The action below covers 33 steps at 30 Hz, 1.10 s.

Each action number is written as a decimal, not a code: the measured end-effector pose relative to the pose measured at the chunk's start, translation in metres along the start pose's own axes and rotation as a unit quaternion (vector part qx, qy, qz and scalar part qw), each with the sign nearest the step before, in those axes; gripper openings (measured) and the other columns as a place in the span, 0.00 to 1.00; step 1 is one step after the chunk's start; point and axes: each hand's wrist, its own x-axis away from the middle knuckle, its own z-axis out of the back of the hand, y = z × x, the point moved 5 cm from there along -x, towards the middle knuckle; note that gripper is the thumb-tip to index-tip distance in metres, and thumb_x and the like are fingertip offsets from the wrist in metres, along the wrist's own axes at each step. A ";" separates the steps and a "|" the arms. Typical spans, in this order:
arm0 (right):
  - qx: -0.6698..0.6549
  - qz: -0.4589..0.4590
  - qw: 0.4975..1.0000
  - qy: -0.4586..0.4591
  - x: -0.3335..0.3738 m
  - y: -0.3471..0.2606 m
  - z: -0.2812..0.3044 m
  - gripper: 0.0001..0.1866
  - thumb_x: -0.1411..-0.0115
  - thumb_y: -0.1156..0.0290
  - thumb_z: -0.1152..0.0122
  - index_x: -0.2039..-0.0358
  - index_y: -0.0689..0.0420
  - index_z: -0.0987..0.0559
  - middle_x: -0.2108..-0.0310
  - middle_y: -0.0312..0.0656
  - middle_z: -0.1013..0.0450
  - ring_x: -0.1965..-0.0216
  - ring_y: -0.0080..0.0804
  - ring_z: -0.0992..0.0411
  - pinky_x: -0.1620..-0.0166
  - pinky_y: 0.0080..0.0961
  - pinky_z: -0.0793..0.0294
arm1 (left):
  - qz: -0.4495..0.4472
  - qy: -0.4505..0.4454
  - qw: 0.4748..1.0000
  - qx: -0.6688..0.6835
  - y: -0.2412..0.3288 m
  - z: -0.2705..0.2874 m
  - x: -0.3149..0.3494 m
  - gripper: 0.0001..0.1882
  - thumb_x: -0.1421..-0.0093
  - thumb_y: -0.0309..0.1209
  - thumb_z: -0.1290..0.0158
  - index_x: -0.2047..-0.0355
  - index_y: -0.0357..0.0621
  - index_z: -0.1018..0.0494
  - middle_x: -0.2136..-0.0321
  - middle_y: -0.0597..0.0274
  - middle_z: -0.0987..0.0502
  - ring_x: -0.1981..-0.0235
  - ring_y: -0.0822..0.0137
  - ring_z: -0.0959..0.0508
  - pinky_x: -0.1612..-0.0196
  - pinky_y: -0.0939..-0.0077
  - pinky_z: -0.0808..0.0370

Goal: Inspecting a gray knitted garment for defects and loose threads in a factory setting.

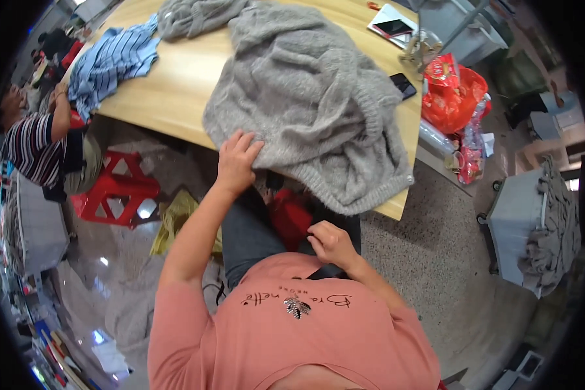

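A large grey fuzzy knit sweater (305, 91) lies bunched across the wooden table (182, 84), with its ribbed edge hanging over the front. My left hand (239, 159) rests on the sweater's near left edge, its fingers stretched out over the knit and its thumb side toward the garment. Above my lap, apart from the sweater, my right hand (333, 242) has its fingers curled in. What those fingers may hold is hidden. Another grey knit piece (198, 18) lies at the far left of the sweater.
A blue striped shirt (114, 62) lies at the table's left, by a seated person (42, 140). A red stool (117, 188) stands below. Phones (403, 86) and a red plastic bag (455, 97) are at right. A grey wheeled cart (517, 224) holds grey knits.
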 end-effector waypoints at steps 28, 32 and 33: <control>0.261 -0.050 0.961 0.074 -0.055 0.027 0.032 0.32 0.65 0.61 0.30 0.57 0.53 0.28 0.54 0.40 0.35 0.50 0.39 0.38 0.57 0.41 0.42 | -0.020 -0.006 0.958 0.288 0.073 0.047 -0.021 0.30 0.58 0.36 0.36 0.55 0.39 0.31 0.54 0.47 0.30 0.54 0.52 0.28 0.56 0.63 0.29; 0.305 -0.030 0.948 0.086 -0.052 0.027 0.029 0.30 0.61 0.62 0.34 0.54 0.53 0.29 0.52 0.41 0.36 0.48 0.37 0.40 0.53 0.43 0.42 | -0.060 -0.004 0.996 0.065 0.124 -0.004 -0.078 0.32 0.56 0.30 0.39 0.48 0.46 0.36 0.46 0.47 0.37 0.52 0.45 0.31 0.55 0.60 0.29; 0.304 -0.027 0.948 0.092 -0.050 0.028 0.030 0.29 0.60 0.63 0.35 0.53 0.53 0.29 0.52 0.41 0.35 0.48 0.37 0.40 0.53 0.42 0.41 | -0.040 -0.046 0.997 0.055 0.123 -0.013 -0.091 0.29 0.54 0.27 0.44 0.49 0.46 0.36 0.47 0.46 0.37 0.54 0.44 0.30 0.56 0.60 0.28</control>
